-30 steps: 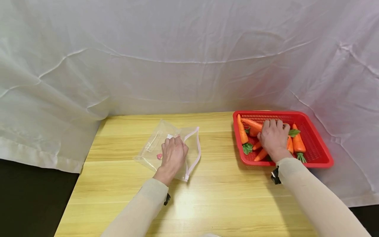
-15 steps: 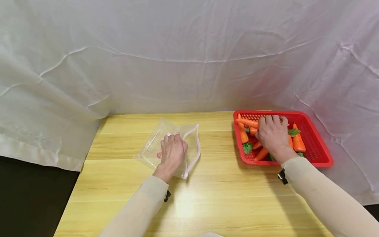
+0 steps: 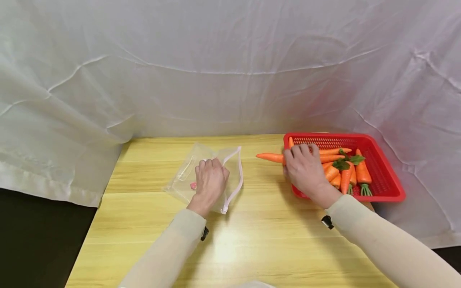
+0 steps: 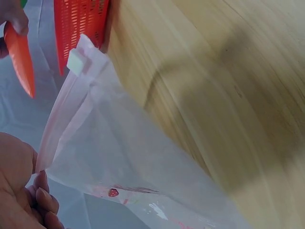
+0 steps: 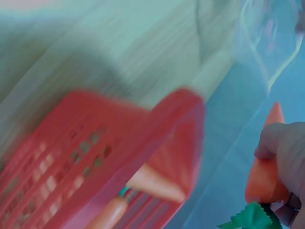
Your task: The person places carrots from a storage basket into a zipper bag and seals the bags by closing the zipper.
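My left hand (image 3: 210, 182) pinches the edge of a clear zip bag (image 4: 109, 129) by its pink mouth strip, and the mouth gapes to the right. A white slider (image 4: 76, 62) sits at one end of the strip. My right hand (image 3: 304, 170) grips a carrot (image 3: 270, 157) over the left rim of the red basket, its tip pointing left toward the bag. In the right wrist view the carrot's green leaves (image 5: 255, 217) hang below the fingers. Several more carrots (image 3: 363, 170) lie in the red basket (image 3: 387, 176).
Both hands work above a light wooden table (image 3: 252, 248). A pale curtain (image 3: 230, 80) hangs behind it and along both sides. Dark floor (image 3: 39, 240) shows past the table's left edge.
My right hand has lifted the carrot out from among the others and carried it left, past the basket's rim. My left hand keeps its hold on the bag, nearly still.
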`<act>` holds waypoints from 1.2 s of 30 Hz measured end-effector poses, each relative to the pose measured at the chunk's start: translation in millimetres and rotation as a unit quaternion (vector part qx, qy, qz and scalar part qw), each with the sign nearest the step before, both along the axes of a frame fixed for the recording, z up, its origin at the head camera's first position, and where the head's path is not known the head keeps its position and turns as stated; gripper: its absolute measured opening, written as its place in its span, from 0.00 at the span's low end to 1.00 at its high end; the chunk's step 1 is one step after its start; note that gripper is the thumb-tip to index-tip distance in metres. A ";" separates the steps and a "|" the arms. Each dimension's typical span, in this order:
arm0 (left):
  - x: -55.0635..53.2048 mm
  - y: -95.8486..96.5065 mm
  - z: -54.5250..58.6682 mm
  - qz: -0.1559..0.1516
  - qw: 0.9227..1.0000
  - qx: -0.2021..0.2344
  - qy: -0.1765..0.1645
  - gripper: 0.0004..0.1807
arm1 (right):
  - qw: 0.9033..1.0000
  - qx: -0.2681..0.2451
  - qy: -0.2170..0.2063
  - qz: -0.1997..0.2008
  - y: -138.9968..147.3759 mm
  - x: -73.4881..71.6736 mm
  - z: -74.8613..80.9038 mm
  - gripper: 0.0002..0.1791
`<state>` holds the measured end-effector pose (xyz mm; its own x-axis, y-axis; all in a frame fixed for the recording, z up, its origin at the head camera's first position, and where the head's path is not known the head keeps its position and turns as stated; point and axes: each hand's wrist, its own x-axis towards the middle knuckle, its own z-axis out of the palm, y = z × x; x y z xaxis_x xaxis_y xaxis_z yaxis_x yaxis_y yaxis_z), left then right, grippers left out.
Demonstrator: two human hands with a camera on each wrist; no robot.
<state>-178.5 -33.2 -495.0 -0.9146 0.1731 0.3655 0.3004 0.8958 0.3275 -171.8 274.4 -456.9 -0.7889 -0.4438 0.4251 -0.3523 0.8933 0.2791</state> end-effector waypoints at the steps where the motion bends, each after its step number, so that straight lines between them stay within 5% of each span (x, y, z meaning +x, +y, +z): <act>1: -0.1 0.8 1.0 0.000 1.000 -0.001 0.000 0.13 | 1.000 0.004 0.002 0.008 -5.8 1.1 -0.8 0.17; 18: 4.2 17.2 20.3 -0.014 0.999 0.034 -0.034 0.11 | 0.995 0.046 -0.024 0.080 -95.1 4.2 -12.7 0.08; 25: 10.6 24.7 32.4 -0.001 0.995 0.056 -0.077 0.10 | 0.991 0.088 -0.070 0.078 -104.4 0.3 -11.6 0.06; 36: 15.9 26.4 47.3 0.002 0.989 0.101 -0.108 0.08 | 0.969 0.172 -0.157 0.078 -99.5 -8.7 -9.3 0.06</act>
